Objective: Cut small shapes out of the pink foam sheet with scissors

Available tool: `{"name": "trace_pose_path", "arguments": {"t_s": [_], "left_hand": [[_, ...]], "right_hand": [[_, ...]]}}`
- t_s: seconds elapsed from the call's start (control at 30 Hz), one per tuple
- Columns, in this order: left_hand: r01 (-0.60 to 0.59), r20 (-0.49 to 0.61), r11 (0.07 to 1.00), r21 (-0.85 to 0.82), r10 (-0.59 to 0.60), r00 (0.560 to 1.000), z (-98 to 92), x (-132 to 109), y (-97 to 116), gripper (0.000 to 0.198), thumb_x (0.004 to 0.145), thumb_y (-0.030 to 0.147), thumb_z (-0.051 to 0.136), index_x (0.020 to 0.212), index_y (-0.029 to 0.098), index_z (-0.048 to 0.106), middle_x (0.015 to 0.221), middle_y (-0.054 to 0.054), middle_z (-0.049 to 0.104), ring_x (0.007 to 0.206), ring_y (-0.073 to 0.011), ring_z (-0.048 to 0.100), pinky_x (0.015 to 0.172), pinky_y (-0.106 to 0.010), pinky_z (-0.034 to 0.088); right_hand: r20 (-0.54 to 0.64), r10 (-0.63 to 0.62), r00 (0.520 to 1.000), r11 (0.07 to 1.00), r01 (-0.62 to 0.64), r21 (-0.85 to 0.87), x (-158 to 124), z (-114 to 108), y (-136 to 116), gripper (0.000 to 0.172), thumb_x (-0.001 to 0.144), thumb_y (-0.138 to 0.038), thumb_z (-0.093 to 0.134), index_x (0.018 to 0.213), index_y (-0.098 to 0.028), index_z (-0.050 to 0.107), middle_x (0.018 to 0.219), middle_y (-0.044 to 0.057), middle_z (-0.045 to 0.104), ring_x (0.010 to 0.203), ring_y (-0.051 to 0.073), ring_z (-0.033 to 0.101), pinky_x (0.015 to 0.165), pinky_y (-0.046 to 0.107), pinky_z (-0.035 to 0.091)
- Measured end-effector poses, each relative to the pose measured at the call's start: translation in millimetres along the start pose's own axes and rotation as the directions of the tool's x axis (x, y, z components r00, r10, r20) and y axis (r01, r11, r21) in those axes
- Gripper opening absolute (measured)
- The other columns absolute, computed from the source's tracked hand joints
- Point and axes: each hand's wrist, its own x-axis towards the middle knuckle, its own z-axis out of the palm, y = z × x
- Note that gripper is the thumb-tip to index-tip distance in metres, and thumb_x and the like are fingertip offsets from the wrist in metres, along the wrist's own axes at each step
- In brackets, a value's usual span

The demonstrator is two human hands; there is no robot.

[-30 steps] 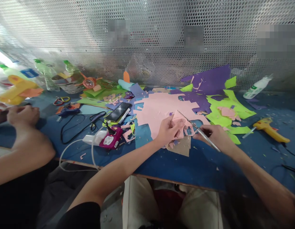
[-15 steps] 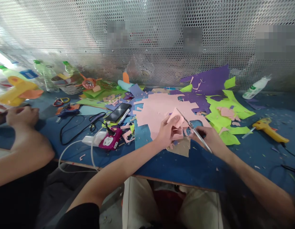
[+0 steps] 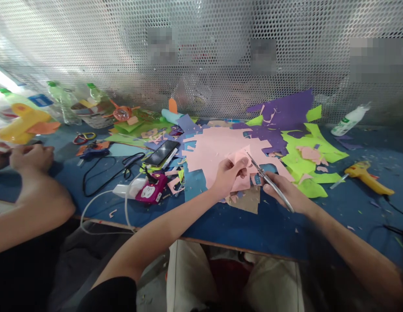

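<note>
My left hand (image 3: 227,175) pinches a small pink paper piece (image 3: 242,157) above the blue table (image 3: 221,225). My right hand (image 3: 287,193) grips metal scissors (image 3: 266,178), whose blades point up and left into the pink piece. Both hands hover over a heap of cut sheets: a large pink sheet (image 3: 214,147), purple sheets (image 3: 282,115), lime green sheets (image 3: 305,149) and a brown scrap (image 3: 248,200).
A yellow glue gun (image 3: 367,175) and a white glue bottle (image 3: 349,119) lie to the right. A phone (image 3: 162,151), a pink device (image 3: 151,190) with white cable, and black cords sit left of centre. Another person's hands (image 3: 25,156) work at far left, near bottles (image 3: 63,102). Perforated metal wall behind.
The pink piece has been turned a little in my left hand, and the scissors have shifted slightly along its edge. The other person's hands stay about where they were.
</note>
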Motion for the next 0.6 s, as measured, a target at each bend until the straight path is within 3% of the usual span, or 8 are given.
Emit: {"name": "trace_pose_path", "arguments": {"t_s": [0.2, 0.37, 0.5, 0.6], "left_hand": [[-0.041, 0.048, 0.975, 0.217, 0.031, 0.998, 2.2, -5, 5, 0.037, 0.089, 0.05, 0.07, 0.079, 0.014, 0.066, 0.061, -0.001, 0.058, 0.055, -0.0097, 0.054, 0.058, -0.024, 0.045], [-0.069, 0.059, 0.97, 0.234, 0.057, 0.997, 3.9, -8, 6, 0.04, 0.088, 0.053, 0.07, 0.08, 0.014, 0.067, 0.064, -0.002, 0.061, 0.057, -0.011, 0.055, 0.06, -0.025, 0.047], [-0.061, 0.056, 0.974, 0.219, 0.05, 0.997, 6.1, -11, 8, 0.04, 0.089, 0.053, 0.07, 0.08, 0.014, 0.068, 0.066, -0.003, 0.064, 0.058, -0.011, 0.058, 0.061, -0.024, 0.048], [-0.053, 0.052, 0.975, 0.218, 0.043, 0.998, 7.4, -12, 8, 0.042, 0.088, 0.055, 0.07, 0.081, 0.014, 0.069, 0.068, -0.004, 0.066, 0.061, -0.0115, 0.06, 0.064, -0.024, 0.05]], "right_hand": [[0.101, -0.025, 0.995, 0.992, 0.012, 0.123, -5, -2, 0, 0.038, 0.092, -0.062, 0.049, 0.1, -0.025, 0.054, 0.072, -0.005, 0.044, 0.055, 0.012, 0.039, 0.052, 0.026, 0.037], [0.12, -0.078, 0.99, 0.985, 0.058, 0.163, -6, 0, 3, 0.041, 0.093, -0.065, 0.043, 0.103, -0.027, 0.054, 0.078, -0.002, 0.049, 0.058, 0.014, 0.042, 0.056, 0.029, 0.043], [0.122, -0.082, 0.989, 0.991, 0.068, 0.114, -8, 1, 5, 0.04, 0.094, -0.064, 0.041, 0.104, -0.028, 0.054, 0.076, -0.001, 0.051, 0.058, 0.017, 0.046, 0.057, 0.031, 0.045], [0.091, -0.091, 0.992, 0.993, 0.083, 0.087, -9, 2, 4, 0.036, 0.094, -0.061, 0.043, 0.103, -0.028, 0.053, 0.085, 0.002, 0.057, 0.065, 0.019, 0.05, 0.061, 0.032, 0.048]]}}
